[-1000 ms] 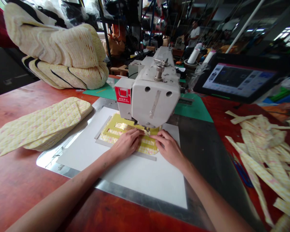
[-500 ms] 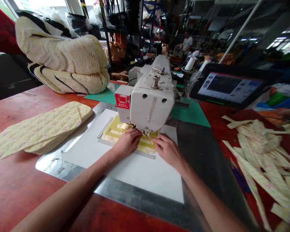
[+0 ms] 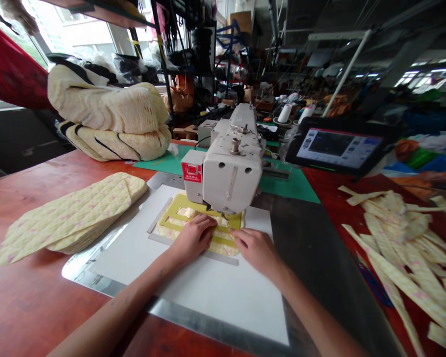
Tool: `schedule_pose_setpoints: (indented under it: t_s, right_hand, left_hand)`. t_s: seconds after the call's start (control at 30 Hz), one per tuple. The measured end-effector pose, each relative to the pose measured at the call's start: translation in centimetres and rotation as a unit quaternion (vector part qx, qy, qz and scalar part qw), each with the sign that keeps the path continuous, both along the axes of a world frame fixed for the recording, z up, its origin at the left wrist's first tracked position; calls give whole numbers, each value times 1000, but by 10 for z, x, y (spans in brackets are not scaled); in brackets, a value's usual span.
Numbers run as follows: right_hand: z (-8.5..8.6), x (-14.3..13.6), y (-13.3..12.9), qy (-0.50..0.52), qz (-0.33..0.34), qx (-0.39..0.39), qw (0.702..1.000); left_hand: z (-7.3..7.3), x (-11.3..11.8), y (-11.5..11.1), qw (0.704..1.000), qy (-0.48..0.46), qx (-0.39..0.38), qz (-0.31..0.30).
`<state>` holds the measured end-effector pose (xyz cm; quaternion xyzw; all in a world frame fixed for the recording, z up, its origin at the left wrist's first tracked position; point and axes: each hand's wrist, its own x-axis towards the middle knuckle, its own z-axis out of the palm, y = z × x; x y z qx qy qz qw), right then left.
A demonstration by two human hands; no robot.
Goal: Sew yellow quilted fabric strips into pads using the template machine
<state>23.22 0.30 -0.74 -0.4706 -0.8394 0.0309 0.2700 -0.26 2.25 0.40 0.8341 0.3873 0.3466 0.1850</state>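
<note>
Lays the left hand (image 3: pixel 194 239) on the yellow template (image 3: pixel 182 201), over a checked quilted piece (image 3: pixel 221 248), at six o'clock from the sewing machine head (image 3: pixel 230 184). Touches the template's three o'clock end with the right hand (image 3: pixel 258 250), bent-fingered. Cannot tell whether gripping anything with these hands. Has a quilted stack (image 3: pixel 82 208) on the desk (image 3: pixel 26 307) at nine o'clock, fabric strips (image 3: pixel 388 215) at three.

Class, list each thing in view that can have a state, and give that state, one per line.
Yellow template: lying on the quilted piece
Quilted piece: flat
Left hand: palm down, on the template
Right hand: fingertips at the template's right side
Sewing machine: cannot tell if running
Screen: lit
Near stack: lying flat
Tall bundle: bent over
Strips: loose, heaped
</note>
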Motion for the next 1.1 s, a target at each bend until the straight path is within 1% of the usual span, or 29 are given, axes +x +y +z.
schedule_pose_setpoints:
  t_s: [0.27,0.47,0.57,0.67,0.73,0.8,0.87,0.9,0.97,1.03,1.1]
  right_hand:
    - [-3,14,2,19,-19,-10,1000]
    - [-6,11,-1,50,-16,-30,998]
    - [0,16,4,56,-11,-59,997]
    - [19,42,13,60,-32,-64,996]
    - [36,69,17,79,-79,-27,993]
    - [50,98,15,83,-122,-4,989]
    - [56,122,6,74,-144,-16,987]
    - [55,132,0,68,-150,-32,986]
    - [46,146,-14,58,-160,-72,983]
    - [32,155,-28,59,-170,-105,978]
    - [19,160,-38,70,-175,-129,974]
  left_hand:
    - [-2,13,-1,1000,-4,11,-11]
    - [-4,14,-3,1000,0,14,-9]
    - [1,10,-8,1000,18,4,-21]
    - [7,2,-20,999,37,3,-38]
    - [9,-7,-33,998,49,4,-42]
    - [10,-16,-49,998,51,6,-27]
    - [9,-26,-67,999,48,11,9]
    - [9,-31,-75,998,49,16,30]
    - [10,-38,-89,996,63,26,64]
    - [13,-42,-100,993,87,36,77]
    - [17,-44,-107,990,108,43,74]
